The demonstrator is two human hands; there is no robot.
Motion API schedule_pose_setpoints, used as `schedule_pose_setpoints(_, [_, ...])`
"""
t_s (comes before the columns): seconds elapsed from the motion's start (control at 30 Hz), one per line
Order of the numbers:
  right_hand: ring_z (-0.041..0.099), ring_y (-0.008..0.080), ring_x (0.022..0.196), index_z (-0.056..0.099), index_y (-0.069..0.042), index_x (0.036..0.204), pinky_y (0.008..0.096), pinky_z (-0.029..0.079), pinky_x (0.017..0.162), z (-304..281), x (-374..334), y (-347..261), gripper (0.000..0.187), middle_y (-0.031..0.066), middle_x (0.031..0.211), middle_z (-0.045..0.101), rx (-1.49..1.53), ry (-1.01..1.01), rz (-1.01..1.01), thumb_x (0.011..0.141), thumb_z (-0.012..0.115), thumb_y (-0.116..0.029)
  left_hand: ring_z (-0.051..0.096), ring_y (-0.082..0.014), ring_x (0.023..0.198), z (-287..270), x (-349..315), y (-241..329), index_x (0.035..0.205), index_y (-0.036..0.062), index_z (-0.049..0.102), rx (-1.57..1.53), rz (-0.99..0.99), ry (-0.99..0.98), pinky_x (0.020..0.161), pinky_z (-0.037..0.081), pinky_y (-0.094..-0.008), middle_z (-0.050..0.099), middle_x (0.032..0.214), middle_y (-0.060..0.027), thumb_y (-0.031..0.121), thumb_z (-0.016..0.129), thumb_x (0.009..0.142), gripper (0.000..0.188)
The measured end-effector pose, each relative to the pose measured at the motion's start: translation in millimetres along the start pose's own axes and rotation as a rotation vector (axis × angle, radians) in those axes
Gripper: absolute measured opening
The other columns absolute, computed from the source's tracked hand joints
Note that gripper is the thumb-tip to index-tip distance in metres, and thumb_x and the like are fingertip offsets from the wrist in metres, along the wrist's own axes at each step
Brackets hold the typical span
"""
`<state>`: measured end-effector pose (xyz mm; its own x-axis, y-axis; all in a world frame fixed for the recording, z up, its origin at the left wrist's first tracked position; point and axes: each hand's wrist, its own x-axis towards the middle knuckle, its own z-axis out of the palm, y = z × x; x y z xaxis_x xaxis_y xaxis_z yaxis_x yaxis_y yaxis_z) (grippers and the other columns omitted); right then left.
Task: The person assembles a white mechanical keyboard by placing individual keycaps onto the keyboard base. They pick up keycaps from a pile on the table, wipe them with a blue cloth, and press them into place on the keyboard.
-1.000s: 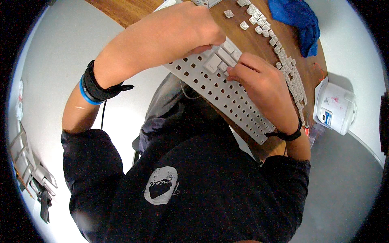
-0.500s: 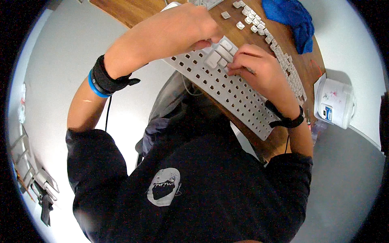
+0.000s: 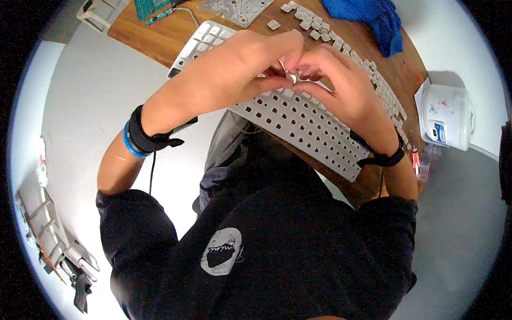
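My left hand [image 3: 269, 58] and my right hand [image 3: 344, 77] meet above a white keyboard [image 3: 304, 125]. Thumbs and fingertips of both pinch a small white keycap [image 3: 292, 78], partly covered by the fingers. The keyboard lies slanted along the near table edge, with rows of bare square key holes toward me. White keys [image 3: 205, 38] fill its far left end, beyond my left forearm. Keys in the middle are mostly hidden under my hands.
Many loose keycaps [image 3: 381, 85] run in a band along the wooden table [image 3: 144, 34]; one keycap [image 3: 273, 24] sits apart. Around them are a blue cloth [image 3: 373, 24], a circuit sheet [image 3: 242, 10], a green board [image 3: 149, 8], a red-handled tool [image 3: 415, 158] and a white container [image 3: 448, 114].
My hands have come together over the keyboard, with a keycap now between their fingertips. Before, they were apart, the right one at the keys. The view has shifted slightly.
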<state>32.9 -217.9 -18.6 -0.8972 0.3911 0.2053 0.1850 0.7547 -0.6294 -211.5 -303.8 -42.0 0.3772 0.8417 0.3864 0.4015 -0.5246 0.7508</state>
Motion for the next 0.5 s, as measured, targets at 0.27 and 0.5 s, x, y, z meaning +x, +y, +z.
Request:
schedule_pose_setpoints(0.27, [0.071,0.0339,0.099,0.074,-0.009,0.124,0.0423,0.059,0.085,-3.9,-11.5,4.5,0.025,0.0125,0.110,0.068,-0.132,0.006,-0.091,0.100,0.076,-0.016,0.079,-0.0189,0.096,10.1,2.0,-0.1,0.115,0.0068,0.057,-0.204,-0.175,-0.003,0.079,0.063,-0.0357,0.074,0.098,-0.0059,-0.004,0.085,0.091,0.038])
schedule_pose_setpoints(0.5, [0.073,0.0337,0.097,0.072,-0.002,0.117,0.0418,0.060,0.083,-5.8,-15.4,3.8,0.024,0.0141,0.107,0.067,-0.045,-0.014,-0.004,0.097,0.079,-0.013,0.078,-0.0303,0.093,4.9,-0.5,-5.0,0.110,0.0048,0.068,0.212,-0.063,-0.173,0.080,0.062,-0.0422,0.076,0.106,-0.0090,0.005,0.085,0.089,0.027])
